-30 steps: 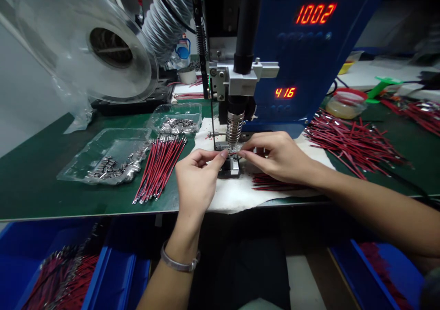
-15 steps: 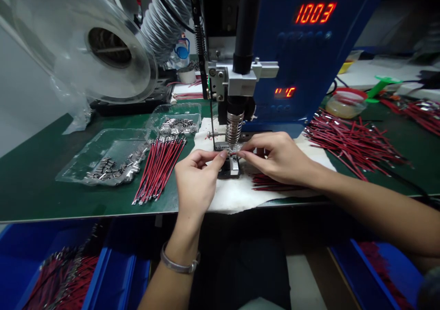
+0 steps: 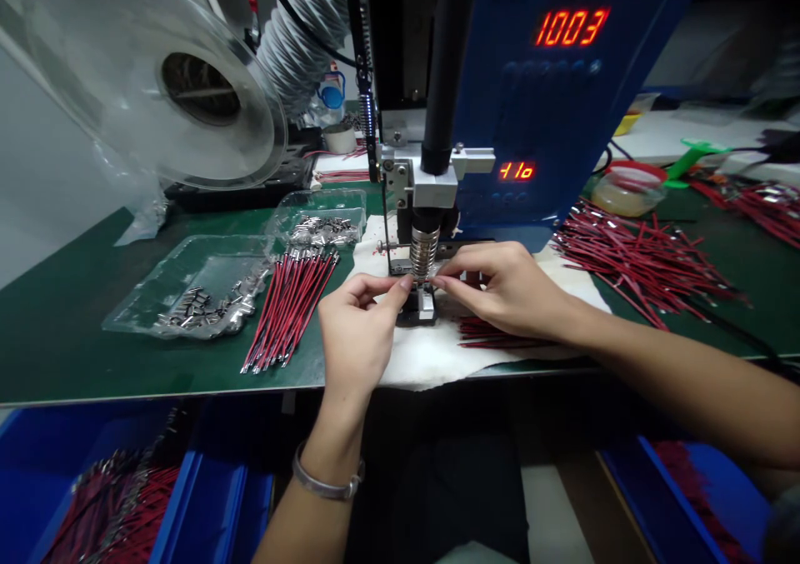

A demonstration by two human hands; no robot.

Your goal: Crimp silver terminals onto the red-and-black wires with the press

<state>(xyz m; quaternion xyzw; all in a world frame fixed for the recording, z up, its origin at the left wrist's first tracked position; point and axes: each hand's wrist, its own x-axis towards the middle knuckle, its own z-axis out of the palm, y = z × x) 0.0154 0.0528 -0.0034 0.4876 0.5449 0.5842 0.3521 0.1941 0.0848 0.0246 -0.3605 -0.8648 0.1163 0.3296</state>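
My left hand [image 3: 361, 322] is closed in a pinch at the small metal fixture [image 3: 426, 302] under the soldering machine's head [image 3: 436, 185]. Whatever sits between its fingertips is too small to name. From the other side my right hand [image 3: 500, 285] pinches too, its fingertips close to the left ones, on what looks like the end of a thin red wire, mostly hidden. The spring-wrapped tip [image 3: 424, 252] of the head reaches down between the fingertips. Below my right palm lie several red and black wires [image 3: 493, 332] on a white cloth [image 3: 425, 360].
Left stand clear plastic trays [image 3: 137, 293] of small silver cylinders and a bundle of red wires [image 3: 291, 310]. A loose wire pile [image 3: 643, 256] and a red-lidded jar [image 3: 628, 187] are at right. Blue bins [image 3: 206, 497] with wires stand below the table edge; a plastic reel [image 3: 143, 72] is upper left.
The soldering machine's head has come down to the fingertips. The lower red display reads differently. Both hands have stayed in place.
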